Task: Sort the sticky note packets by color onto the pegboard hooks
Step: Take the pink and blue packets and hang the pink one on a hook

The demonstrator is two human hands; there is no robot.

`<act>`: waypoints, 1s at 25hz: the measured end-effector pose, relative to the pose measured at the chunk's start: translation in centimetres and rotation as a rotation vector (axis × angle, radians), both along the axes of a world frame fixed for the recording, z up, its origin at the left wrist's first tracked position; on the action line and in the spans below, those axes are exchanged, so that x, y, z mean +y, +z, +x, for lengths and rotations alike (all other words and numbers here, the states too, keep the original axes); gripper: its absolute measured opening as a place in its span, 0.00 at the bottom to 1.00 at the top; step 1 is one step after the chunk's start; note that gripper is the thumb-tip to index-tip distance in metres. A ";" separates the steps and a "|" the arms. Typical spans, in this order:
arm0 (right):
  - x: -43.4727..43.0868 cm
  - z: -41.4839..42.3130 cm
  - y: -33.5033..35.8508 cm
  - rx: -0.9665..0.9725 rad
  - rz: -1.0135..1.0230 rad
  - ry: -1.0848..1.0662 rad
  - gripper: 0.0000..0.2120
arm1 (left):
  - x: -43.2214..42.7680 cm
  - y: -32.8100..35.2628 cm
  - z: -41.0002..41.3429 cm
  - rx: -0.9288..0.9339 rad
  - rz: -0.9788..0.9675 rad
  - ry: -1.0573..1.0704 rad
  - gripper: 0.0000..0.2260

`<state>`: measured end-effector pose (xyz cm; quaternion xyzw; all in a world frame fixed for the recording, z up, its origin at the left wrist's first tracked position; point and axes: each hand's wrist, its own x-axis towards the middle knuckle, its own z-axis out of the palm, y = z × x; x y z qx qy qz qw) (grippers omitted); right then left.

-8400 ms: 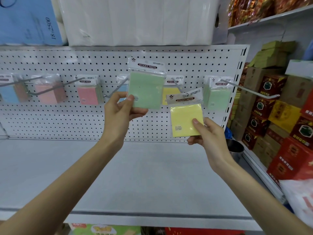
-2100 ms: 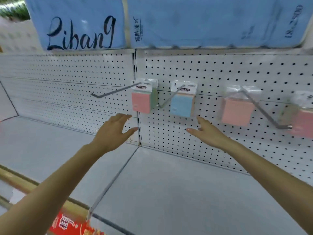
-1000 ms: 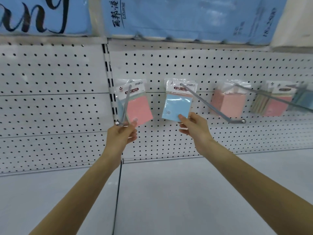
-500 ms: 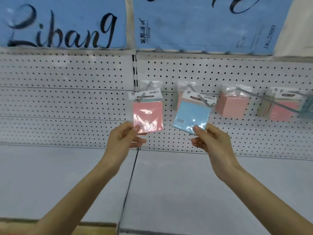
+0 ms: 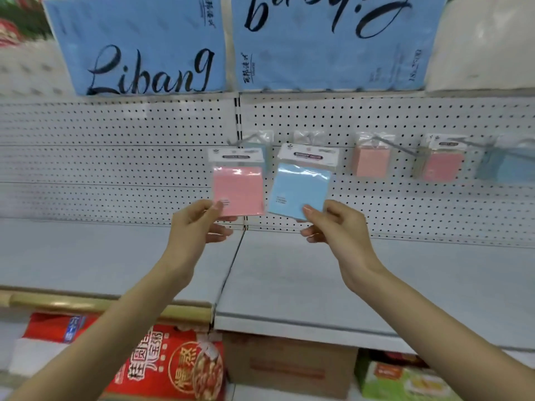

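The left hand (image 5: pixel 197 224) pinches the pink packet (image 5: pixel 238 189) by its lower corner and the right hand (image 5: pixel 338 224) pinches the blue packet (image 5: pixel 299 189), their edges close together before the pegboard (image 5: pixel 115 169). The shelf (image 5: pixel 318 279) lies open below. Both packets have come off their hooks (blurred behind) since half a second ago.

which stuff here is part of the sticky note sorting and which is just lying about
Job: pink packet in the left hand; blue packet in the right hand; hung packets; pegboard.
Lying about: blue Libang packs above; red bags, cardboard box and green box below the shelf.
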<state>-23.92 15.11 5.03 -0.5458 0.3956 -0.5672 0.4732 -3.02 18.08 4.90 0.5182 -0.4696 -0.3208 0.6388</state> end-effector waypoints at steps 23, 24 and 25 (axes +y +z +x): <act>3.0 -39.0 0.0 -0.010 -0.060 -0.535 0.09 | -6.8 0.7 -38.8 0.081 -0.113 -0.465 0.06; 2.4 -41.2 0.0 0.013 -0.053 -0.548 0.10 | -7.7 0.7 -40.9 0.091 -0.123 -0.474 0.06; 1.8 -43.2 0.0 0.032 -0.037 -0.555 0.11 | -8.5 0.6 -42.9 0.098 -0.123 -0.478 0.06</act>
